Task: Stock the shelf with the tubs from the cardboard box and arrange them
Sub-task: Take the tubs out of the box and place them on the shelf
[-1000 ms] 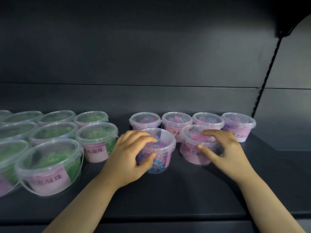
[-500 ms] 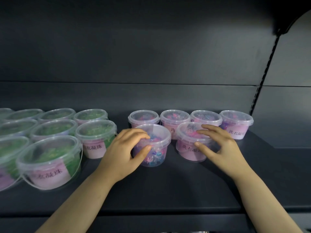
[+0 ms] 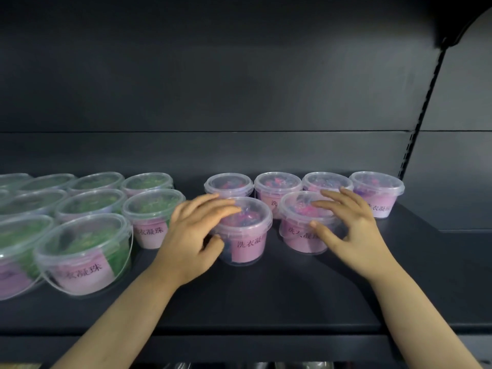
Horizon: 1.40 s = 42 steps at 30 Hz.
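Two small clear tubs with pink labels stand in a front row on the dark shelf (image 3: 266, 296). My left hand (image 3: 194, 235) grips the left front tub (image 3: 246, 233), fingers over its lid and thumb on its side, with the label facing me. My right hand (image 3: 354, 230) holds the right front tub (image 3: 300, 227), fingers spread on the lid and thumb against its label. Behind them runs a back row of several similar pink tubs (image 3: 378, 193). The cardboard box is out of view.
Several larger clear tubs of green beads (image 3: 85, 251) with pink labels fill the shelf's left part in rows. The shelf's back wall and a slotted upright (image 3: 415, 134) close the rear and right. Bare shelf lies in front and to the far right.
My left hand has turned its tub so the pink label now faces front. Both front tubs have slid slightly toward the back row. My right hand stays on its tub.
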### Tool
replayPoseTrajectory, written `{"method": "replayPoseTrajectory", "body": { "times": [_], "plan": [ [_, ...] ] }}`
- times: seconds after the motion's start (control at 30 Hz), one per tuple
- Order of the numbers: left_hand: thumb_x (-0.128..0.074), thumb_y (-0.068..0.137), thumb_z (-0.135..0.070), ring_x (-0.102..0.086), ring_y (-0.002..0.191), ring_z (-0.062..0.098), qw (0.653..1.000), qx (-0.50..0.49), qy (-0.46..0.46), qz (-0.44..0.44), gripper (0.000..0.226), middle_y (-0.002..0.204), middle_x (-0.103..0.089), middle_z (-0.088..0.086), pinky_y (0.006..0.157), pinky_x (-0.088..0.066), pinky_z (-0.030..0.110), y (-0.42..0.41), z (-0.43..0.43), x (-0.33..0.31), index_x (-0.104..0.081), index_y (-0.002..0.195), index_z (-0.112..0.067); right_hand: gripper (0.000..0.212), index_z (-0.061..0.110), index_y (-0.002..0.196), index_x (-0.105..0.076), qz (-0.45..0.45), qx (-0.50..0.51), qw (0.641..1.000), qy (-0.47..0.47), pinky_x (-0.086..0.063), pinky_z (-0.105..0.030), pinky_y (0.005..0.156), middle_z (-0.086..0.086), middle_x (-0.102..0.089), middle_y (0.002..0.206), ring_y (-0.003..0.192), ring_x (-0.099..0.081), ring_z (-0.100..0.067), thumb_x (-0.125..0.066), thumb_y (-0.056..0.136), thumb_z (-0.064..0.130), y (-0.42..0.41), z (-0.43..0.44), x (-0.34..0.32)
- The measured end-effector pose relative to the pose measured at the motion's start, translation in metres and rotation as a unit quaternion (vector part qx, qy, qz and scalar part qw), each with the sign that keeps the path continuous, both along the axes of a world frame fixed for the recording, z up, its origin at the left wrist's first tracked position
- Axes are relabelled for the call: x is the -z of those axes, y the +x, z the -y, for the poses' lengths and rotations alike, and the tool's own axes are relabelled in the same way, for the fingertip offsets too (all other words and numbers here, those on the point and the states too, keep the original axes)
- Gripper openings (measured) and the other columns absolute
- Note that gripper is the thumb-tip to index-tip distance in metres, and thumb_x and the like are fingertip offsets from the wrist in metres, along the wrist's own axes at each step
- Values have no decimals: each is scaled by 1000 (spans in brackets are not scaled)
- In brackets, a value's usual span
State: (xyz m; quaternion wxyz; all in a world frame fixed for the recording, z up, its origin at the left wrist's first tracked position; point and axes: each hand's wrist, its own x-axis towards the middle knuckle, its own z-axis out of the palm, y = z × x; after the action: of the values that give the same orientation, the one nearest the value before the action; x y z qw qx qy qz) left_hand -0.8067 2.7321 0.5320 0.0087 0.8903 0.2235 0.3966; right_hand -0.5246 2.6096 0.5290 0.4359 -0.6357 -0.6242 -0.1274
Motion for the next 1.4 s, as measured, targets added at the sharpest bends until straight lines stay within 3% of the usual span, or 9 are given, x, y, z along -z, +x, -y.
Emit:
{"method": "replayPoseTrajectory", "body": {
  "times": [0.13,0.37,0.57,0.7,0.83,1.03,1.17,1.27,1.4],
  "plan": [
    [-46,87,-62,-43,121,8,997,-19,46,-55,49,132,-50,-19,100,-29,30,14,6,3,-54,127,-35,47,29,117,-65,-6,0,1000,-25,-19,-14,108,14,-55,129,127,-40,-10,-54,78,55,1,3,-1],
    [-58,87,-48,-44,123,5,999,-17,27,-26,42,130,-55,-12,107,-21,17,25,-2,9,-55,122,-25,29,28,110,-66,-109,-55,991,-51,-26,-19,106,17,-59,123,135,-35,-1,-64,82,20,3,5,-4],
    [-48,90,-52,-43,125,4,998,-28,16,-62,44,132,-53,-15,106,-32,26,31,-4,2,-55,127,-29,33,30,97,-67,-145,-37,988,-41,-30,-7,94,26,-59,113,116,-43,-4,-58,80,4,4,0,-9],
    [-40,90,-47,-46,123,0,996,14,-57,-59,39,128,-56,-21,104,-37,28,31,-16,-13,-58,123,-36,29,24,98,-69,-165,-40,985,-39,-34,-1,84,17,-60,117,114,-48,-1,-53,79,10,3,1,-9],
    [-39,86,-43,-47,118,1,996,12,-86,4,37,120,-58,-21,100,-41,29,34,-18,-8,-61,113,-29,33,22,112,-65,-112,-39,992,-39,-33,-12,99,13,-56,123,117,-48,-2,-58,81,32,0,2,-5],
    [-44,88,-37,-46,119,10,996,14,-81,22,29,121,-53,-16,101,-39,31,27,-22,4,-58,111,-28,35,23,124,-61,-119,-24,991,-51,-23,-20,105,13,-46,134,127,-35,1,-58,90,14,1,-2,-3],
    [-44,87,-41,-51,113,10,990,23,-123,60,20,113,-55,-15,95,-45,37,28,-21,5,-53,101,-30,37,28,128,-58,-105,0,992,-66,-19,-25,109,7,-40,147,136,-28,-7,-56,92,23,3,-3,1],
    [-52,83,-53,-54,107,8,990,3,-116,75,29,109,-57,-13,89,-45,29,28,-20,5,-50,96,-27,42,32,124,-61,-47,45,997,-42,-20,-31,111,6,-45,142,133,-31,-19,-50,85,44,3,-1,4],
    [-50,83,-56,-50,110,4,994,-5,-99,50,36,114,-59,-14,90,-35,10,27,-22,6,-56,101,-25,47,26,115,-66,-23,36,998,-37,-22,-21,103,8,-57,125,122,-44,-20,-45,81,51,2,-2,2]
  ]
}}
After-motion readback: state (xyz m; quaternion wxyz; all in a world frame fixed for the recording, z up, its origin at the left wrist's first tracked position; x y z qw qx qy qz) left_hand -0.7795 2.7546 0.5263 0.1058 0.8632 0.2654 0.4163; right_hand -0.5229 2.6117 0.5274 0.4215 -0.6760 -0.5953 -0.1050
